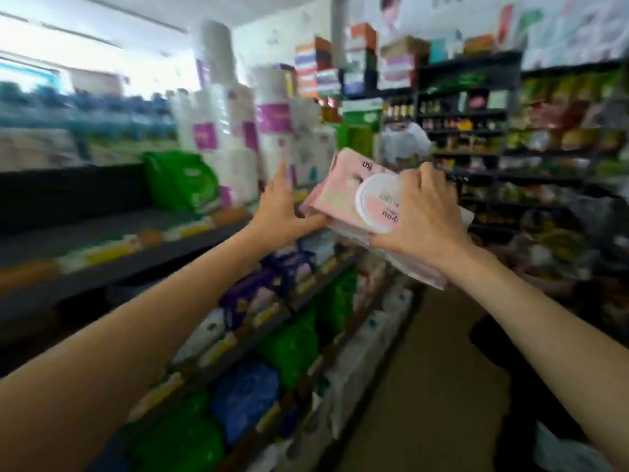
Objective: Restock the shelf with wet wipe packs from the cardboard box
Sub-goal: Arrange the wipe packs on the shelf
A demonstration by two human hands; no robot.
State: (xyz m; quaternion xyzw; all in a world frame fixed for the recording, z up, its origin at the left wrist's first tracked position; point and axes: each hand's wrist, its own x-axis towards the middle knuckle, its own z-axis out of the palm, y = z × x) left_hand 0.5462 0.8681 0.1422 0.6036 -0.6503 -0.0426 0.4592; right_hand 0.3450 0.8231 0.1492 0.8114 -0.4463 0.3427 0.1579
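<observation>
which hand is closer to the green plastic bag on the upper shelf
Left. The left hand grips the pink wipe packs just right of the green plastic bag; the right hand is farther right.

Both hands up in the aisle | right hand [420, 216] clamps pink wet wipe packs [340, 192] from above | left hand [280, 212] props their left end | dark shelf [102, 240] just beside, green pack [182, 180] on it

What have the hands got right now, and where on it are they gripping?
Both hands hold a stack of pink wet wipe packs. The left hand supports its left end from below; the right hand clamps the right end, fingers over the top beside the round lid.
</observation>
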